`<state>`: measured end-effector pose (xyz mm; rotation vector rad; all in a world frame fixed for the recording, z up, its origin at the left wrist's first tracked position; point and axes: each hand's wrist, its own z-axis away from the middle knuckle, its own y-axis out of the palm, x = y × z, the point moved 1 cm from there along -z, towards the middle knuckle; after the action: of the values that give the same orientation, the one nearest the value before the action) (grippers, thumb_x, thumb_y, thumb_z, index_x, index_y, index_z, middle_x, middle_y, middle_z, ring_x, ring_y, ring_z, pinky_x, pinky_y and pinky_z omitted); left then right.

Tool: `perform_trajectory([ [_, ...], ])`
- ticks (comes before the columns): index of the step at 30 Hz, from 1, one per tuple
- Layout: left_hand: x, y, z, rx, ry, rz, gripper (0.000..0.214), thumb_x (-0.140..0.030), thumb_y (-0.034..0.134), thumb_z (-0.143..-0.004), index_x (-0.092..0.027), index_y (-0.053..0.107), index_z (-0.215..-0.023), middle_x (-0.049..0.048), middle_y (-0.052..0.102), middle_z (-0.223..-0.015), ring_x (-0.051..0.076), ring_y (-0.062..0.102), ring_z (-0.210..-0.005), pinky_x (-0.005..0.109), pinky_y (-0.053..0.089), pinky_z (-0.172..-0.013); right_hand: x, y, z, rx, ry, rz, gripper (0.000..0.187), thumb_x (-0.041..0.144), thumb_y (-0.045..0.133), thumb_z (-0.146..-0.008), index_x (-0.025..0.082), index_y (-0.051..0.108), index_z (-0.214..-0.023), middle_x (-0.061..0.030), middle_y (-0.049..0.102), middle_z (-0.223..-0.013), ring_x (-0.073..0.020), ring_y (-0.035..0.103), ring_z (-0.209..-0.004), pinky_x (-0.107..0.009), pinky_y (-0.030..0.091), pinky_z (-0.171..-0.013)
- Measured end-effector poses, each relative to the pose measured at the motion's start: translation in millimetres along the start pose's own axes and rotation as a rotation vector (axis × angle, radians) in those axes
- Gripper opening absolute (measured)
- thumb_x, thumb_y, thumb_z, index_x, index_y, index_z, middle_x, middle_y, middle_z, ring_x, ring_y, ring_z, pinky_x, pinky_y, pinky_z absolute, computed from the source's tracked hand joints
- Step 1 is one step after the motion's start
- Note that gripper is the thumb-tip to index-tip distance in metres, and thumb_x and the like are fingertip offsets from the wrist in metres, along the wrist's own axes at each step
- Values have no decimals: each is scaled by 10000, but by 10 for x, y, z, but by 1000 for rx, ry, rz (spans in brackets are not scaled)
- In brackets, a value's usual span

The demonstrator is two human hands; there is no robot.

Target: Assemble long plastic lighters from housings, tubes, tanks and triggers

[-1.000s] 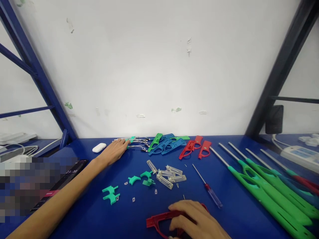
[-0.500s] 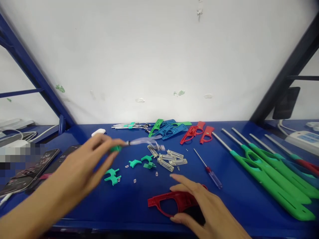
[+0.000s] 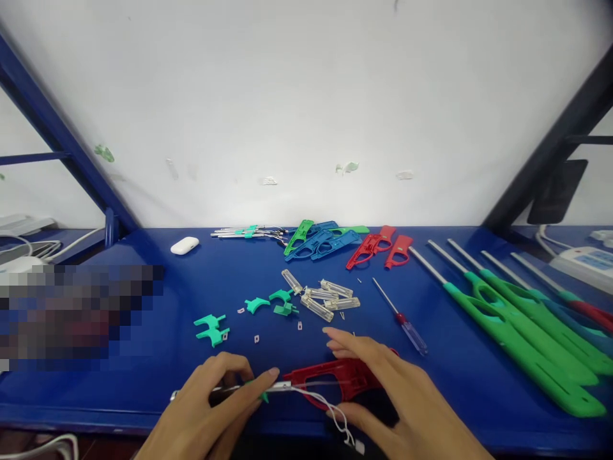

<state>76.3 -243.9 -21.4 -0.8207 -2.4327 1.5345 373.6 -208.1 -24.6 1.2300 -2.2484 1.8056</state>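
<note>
My left hand (image 3: 218, 402) is closed on a metal lighter tube (image 3: 282, 386) with a green collar, and loose white wires (image 3: 330, 406) trail from the tube's right end. That end lies over or beside a red lighter handle half (image 3: 313, 370) at the table's front edge. My right hand (image 3: 387, 390) curls round the right part of this red handle half, its thumb below and fingers above; the palm hides part of it. Just beyond the hands are green trigger pieces (image 3: 211, 331), clear fuel tanks (image 3: 317, 309) and small metal plates (image 3: 257, 339).
A screwdriver (image 3: 407, 329) lies right of the tanks. Assembled long lighters (image 3: 507, 338) line the right side. At the back are red handle halves (image 3: 370, 249), blue handle halves (image 3: 323, 243), metal tubes (image 3: 239, 234) and a white case (image 3: 184, 245). A wall (image 3: 306, 115) closes the back.
My left hand has come down and to the right, bringing the metal tube and wires from above the green pieces to the red handle half. My right hand has barely moved.
</note>
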Motion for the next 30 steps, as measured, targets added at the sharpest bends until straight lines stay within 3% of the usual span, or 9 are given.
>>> perform_trajectory([
  [4, -22, -6, 0, -6, 1, -68, 377, -387, 417, -1137, -433, 660, -1421, 25, 723, -1122, 119, 773, -906, 136, 615, -746, 19, -6, -12, -25, -35, 38, 845, 265, 847, -853, 450, 435, -1568, 30, 724, -1430, -285, 767, -1199, -422, 681, -928],
  [11, -60, 14, -31, 2, 49, -58, 459, -267, 417, -1097, -411, 609, -1488, 43, 718, -1130, 155, 737, -930, 198, 623, -766, 72, -59, -8, -27, -84, 28, 749, 239, 778, -905, 426, 452, -1553, 42, 735, -1403, -216, 777, -1175, -331, 678, -927],
  [18, -70, 49, -31, -13, 95, -120, 524, -190, 393, -1062, -363, 584, -1518, 70, 706, -1094, 159, 710, -879, 214, 611, -752, 86, -109, -8, -27, -117, 30, 549, 197, 527, -1001, 406, 535, -1508, 37, 737, -1390, -185, 769, -1186, -332, 672, -935],
  [22, -70, 66, -11, -7, 110, -130, 569, -127, 397, -1031, -353, 579, -1520, 72, 704, -1104, 167, 708, -890, 234, 620, -774, 106, -132, -32, -30, -115, -10, 491, 166, 482, -1023, 403, 621, -1430, 32, 755, -1349, -168, 773, -1169, -302, 663, -949],
  [27, -141, 56, -28, -66, 80, -59, 411, -253, 470, -1093, -310, 623, -1470, 87, 670, -1172, 177, 715, -980, 234, 624, -794, 114, -145, -44, -54, -114, -37, 473, 139, 491, -1002, 374, 684, -1365, 23, 760, -1344, -175, 768, -1181, -281, 653, -961],
  [30, -193, 66, -77, -108, 53, -16, 306, -372, 546, -1099, -282, 690, -1355, 61, 684, -1120, 166, 729, -935, 239, 625, -806, 108, -140, -27, -45, -91, -16, 449, 155, 531, -983, 376, 705, -1332, 40, 756, -1355, -177, 767, -1185, -290, 643, -984],
])
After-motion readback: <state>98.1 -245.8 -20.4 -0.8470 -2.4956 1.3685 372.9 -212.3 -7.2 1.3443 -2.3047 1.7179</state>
